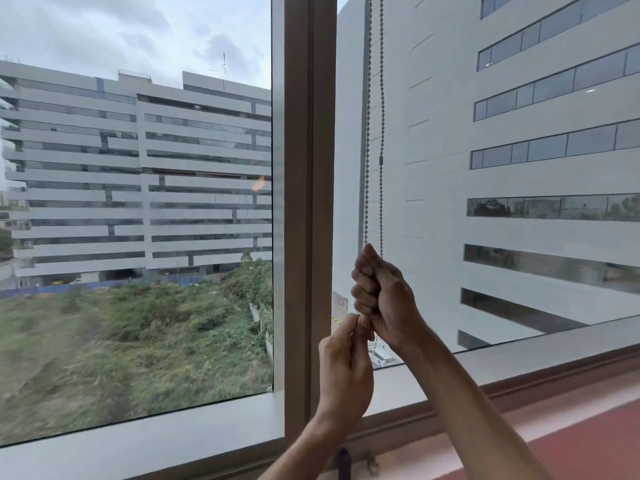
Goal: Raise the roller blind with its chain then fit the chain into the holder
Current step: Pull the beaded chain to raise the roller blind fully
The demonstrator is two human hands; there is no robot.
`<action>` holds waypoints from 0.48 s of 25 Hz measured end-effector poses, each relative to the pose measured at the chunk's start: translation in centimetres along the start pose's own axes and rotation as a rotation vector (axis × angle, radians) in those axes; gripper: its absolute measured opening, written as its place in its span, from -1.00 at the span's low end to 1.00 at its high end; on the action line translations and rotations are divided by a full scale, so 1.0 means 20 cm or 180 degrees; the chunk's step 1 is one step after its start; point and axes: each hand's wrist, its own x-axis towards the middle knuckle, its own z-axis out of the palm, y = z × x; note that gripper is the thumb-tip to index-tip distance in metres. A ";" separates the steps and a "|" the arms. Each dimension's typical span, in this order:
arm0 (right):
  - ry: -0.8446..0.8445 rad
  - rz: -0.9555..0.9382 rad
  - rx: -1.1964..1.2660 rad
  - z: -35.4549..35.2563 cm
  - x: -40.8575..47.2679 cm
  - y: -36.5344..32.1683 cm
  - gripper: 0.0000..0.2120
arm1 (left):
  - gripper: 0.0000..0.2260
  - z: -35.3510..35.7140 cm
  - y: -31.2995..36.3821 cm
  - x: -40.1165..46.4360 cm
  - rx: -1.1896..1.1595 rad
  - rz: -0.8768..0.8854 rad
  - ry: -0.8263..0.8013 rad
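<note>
The right hand [379, 292] is fisted around the grey metal beaded chain [381, 133], which hangs in two strands beside the brown window mullion [299, 202]. Just below, the left hand [344, 368] pinches the chain's lower part. No writing is readable.

Two large glass panes [138, 237] are split by a tan vertical mullion [299, 202]. Beyond the left pane stand a long grey multi-storey building [138, 161], an overgrown green lot [121, 341] and cloudy sky [121, 29]. A pale tower [519, 168] fills the right pane. A reddish sill [588, 441] runs below, in soft daylight.
</note>
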 end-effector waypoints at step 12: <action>0.0090 -0.0110 0.0037 0.07 -0.02 -0.03 -0.59 | -0.26 -0.21 0.17 0.18 -0.0497 -0.0966 -0.0513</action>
